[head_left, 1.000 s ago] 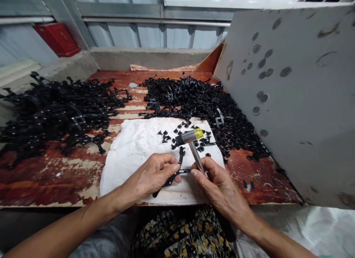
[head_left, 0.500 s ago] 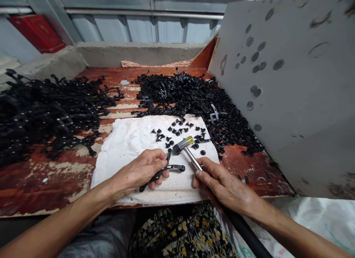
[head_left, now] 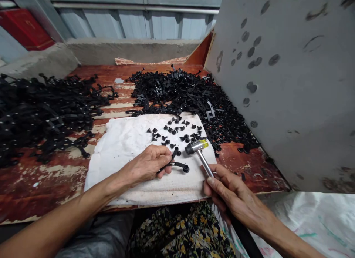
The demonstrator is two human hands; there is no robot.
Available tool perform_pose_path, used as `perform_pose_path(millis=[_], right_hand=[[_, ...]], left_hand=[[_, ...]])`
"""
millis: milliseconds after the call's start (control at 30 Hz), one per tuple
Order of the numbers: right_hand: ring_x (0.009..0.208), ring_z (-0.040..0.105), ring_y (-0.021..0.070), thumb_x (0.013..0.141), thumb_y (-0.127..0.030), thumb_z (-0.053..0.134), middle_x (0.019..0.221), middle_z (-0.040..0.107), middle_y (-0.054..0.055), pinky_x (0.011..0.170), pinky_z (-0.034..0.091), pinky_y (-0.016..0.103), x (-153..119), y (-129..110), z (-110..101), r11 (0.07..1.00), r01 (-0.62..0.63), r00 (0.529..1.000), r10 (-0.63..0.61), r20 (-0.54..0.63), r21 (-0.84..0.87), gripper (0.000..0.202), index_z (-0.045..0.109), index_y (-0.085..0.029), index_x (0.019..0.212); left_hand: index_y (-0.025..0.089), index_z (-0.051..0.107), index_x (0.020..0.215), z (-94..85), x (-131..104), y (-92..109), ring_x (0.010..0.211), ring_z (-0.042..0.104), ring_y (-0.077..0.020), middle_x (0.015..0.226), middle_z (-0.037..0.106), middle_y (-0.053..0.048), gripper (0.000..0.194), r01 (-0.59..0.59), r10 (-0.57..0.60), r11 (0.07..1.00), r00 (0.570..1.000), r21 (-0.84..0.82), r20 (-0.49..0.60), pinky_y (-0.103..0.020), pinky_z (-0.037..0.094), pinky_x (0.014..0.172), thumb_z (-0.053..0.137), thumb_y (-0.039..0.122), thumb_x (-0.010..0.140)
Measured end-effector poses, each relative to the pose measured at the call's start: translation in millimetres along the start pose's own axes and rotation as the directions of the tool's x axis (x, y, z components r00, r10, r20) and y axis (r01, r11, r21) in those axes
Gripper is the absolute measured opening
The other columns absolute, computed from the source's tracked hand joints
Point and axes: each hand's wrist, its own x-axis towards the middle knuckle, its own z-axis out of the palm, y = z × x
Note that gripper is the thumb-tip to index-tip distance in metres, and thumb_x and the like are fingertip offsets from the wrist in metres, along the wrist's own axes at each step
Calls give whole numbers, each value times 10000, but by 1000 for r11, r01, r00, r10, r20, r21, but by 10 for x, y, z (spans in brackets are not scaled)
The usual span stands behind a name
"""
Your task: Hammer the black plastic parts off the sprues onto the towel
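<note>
Compared with half a second before, found the hammer [head_left: 205, 162] carried farther right over the white cloth [head_left: 116, 150], its head more nearly level, dark face to the left and yellow face to the right. Noted a wider gap between the dark face and the upper end of the black linkage [head_left: 179, 164]. Saw less of the linkage's lower end below the left hand [head_left: 151, 162], most of it now behind the fingers. Logged a shift of the whole view too, with the red box [head_left: 24, 28] nearer the left edge.

Recorded the left hand as curled, pinching the linkage between thumb and fingers. Observed one curved arm reaching right to a round end, another pointing up towards the small loose black pieces [head_left: 173, 131]. Placed the linkage above the near half of the cloth; could not tell contact from clearance.

Found the right hand [head_left: 229, 187] closed around the hammer's handle, thumb along the shaft, well apart from the linkage. Marked dark heaps on the worn red table [head_left: 62, 176]: left heap [head_left: 55, 113], and right heap [head_left: 177, 89] beyond the cloth, running along the spotted grey panel [head_left: 291, 102].
</note>
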Motion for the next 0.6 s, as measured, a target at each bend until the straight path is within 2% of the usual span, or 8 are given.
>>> perform_pose_path(millis=[133, 367, 600], right_hand=[[392, 359, 46, 880, -593, 534, 730, 532, -67, 315, 383, 180, 15, 56, -14, 999, -9, 1000, 10, -19, 50, 396, 413, -234, 997], [372, 388, 40, 929, -534, 493, 718, 546, -63, 321, 296, 162, 21, 95, -53, 999, 29, 1000, -29, 3, 29, 330, 439, -219, 1011], [384, 372, 43, 951, -503, 477, 727, 534, -65, 329, 320, 168, 13, 102, -54, 998, 33, 999, -34, 9, 48, 294, 436, -222, 1027]], left_hand=[[160, 552, 706, 10, 31, 23, 428, 408, -46, 615, 592, 5, 302, 8, -8, 1000, 1000, 14, 6, -173, 226, 377, 600, 456, 740], [166, 545, 699, 17, 31, 53, 402, 374, -44, 559, 561, 31, 278, 8, -9, 998, 1000, 64, 10, -186, 221, 379, 582, 438, 750], [168, 546, 706, 3, 40, 47, 415, 381, -50, 550, 547, 38, 275, -15, 12, 994, 999, 109, 32, -194, 233, 394, 560, 435, 772]])
